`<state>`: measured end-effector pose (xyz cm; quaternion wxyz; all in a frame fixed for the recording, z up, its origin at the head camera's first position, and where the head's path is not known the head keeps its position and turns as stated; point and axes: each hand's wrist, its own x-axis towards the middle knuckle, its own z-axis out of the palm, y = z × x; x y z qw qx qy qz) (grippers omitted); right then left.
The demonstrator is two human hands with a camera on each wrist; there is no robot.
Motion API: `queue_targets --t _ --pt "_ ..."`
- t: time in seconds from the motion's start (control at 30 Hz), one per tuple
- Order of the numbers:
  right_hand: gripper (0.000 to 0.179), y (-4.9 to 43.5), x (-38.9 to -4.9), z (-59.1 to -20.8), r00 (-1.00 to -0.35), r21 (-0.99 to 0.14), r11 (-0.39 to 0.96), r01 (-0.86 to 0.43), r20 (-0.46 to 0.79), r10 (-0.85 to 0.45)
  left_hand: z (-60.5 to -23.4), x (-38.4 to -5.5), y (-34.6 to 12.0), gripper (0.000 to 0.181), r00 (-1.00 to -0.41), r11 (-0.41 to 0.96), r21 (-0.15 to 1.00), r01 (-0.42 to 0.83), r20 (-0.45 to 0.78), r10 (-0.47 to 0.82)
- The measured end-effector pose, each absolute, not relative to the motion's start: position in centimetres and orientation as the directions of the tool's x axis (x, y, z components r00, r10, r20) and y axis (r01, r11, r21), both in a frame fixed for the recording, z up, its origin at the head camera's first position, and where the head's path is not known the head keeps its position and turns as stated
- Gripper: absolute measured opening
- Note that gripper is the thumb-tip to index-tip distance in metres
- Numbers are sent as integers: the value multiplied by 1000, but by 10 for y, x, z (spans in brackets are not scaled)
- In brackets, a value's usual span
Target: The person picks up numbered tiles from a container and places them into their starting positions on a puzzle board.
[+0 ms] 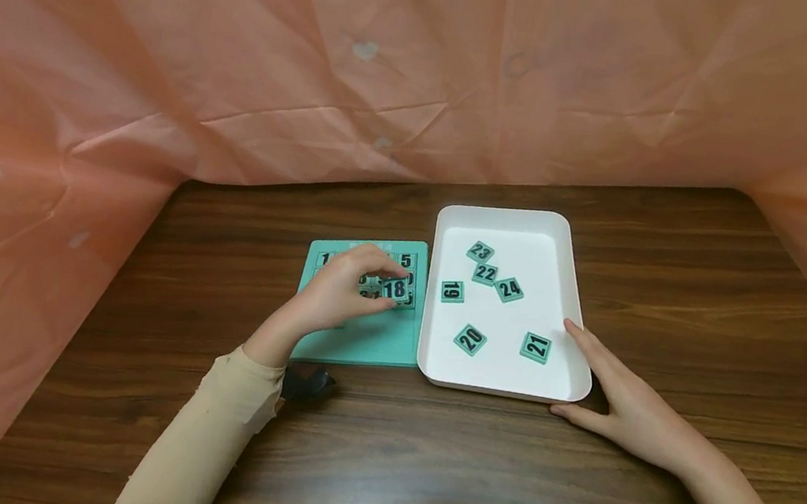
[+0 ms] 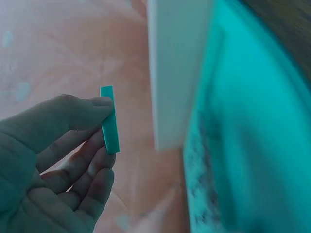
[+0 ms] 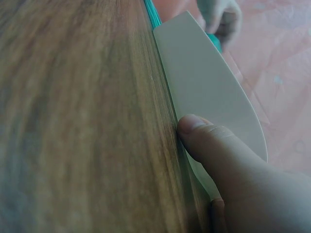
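Observation:
My left hand (image 1: 340,288) pinches a small teal number tile (image 1: 395,289) marked 18 between thumb and fingers. It is above a teal number board (image 1: 377,341), whose upper part carries numbered squares, some hidden behind the hand. Edge-on, the same tile (image 2: 110,121) shows between thumb and fingertips in the left wrist view. My right hand (image 1: 626,405) rests against the near right corner of a white tray (image 1: 429,348), fingers along its side. In the right wrist view the thumb (image 3: 209,138) touches the tray's front wall (image 3: 204,73).
Inside the tray lie several loose tiles, among them 19 (image 1: 452,292), 20 (image 1: 471,340) and 21 (image 1: 536,347). Tray and board stand side by side on a dark wooden table (image 1: 422,473). Pink sheeting (image 1: 427,61) hangs behind and around the table.

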<state>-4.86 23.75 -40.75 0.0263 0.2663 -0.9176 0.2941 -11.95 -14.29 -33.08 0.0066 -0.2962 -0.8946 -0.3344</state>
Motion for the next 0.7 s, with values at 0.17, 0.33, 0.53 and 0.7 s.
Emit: queue_targets --t 0.17,0.33,0.53,0.7 --pt "101 237 -49 -406 -853 -521 684 -511 208 -479 -346 -118 -164 32 -849 645 594 481 133 511" --pt "101 237 -49 -406 -857 -515 693 -505 199 -476 -356 -119 -175 32 -841 654 574 493 121 527" --pt "100 237 -48 -407 -859 -526 690 -498 192 -474 -361 -123 -187 31 -812 662 519 540 114 573" --pt "100 238 -48 -406 -861 -526 691 -495 190 -472 -365 -126 -192 30 -797 662 504 554 93 597"
